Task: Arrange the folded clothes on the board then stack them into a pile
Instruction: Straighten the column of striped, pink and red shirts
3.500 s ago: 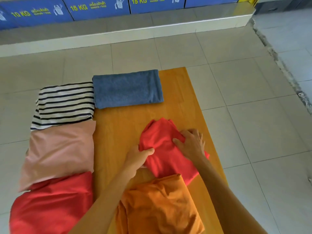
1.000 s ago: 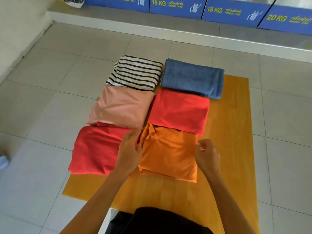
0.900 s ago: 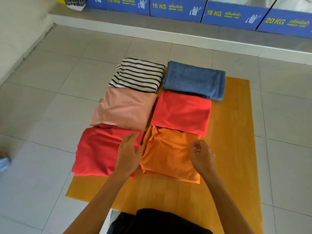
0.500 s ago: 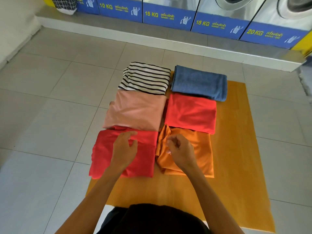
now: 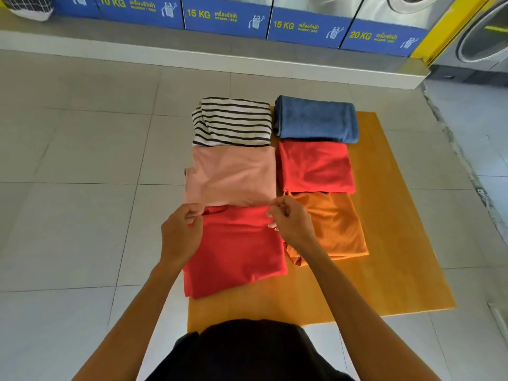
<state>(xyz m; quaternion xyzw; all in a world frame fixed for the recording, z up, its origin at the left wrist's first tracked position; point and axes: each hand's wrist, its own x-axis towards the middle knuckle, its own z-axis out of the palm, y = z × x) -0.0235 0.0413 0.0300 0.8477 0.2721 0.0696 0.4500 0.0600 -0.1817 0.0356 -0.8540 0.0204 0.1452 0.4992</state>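
Observation:
Several folded garments lie in two columns on a wooden board point(image 5: 390, 243) on the tiled floor. The left column has a striped shirt point(image 5: 232, 122), a pink garment point(image 5: 232, 174) and a near red garment point(image 5: 239, 251). The right column has a blue towel point(image 5: 316, 119), a second red garment point(image 5: 314, 166) and an orange garment point(image 5: 335, 224). My left hand point(image 5: 180, 235) pinches the far left corner of the near red garment. My right hand point(image 5: 290, 224) pinches its far right corner.
A row of washing machines with blue labelled panels point(image 5: 225, 16) stands on a raised ledge point(image 5: 192, 56) at the back. A basket point(image 5: 27, 6) sits at the far left of the ledge. Grey floor tiles surround the board.
My right hand left the orange garment and moved left to the near red garment. Both hands now grip that garment's far corners. The camera view has shifted.

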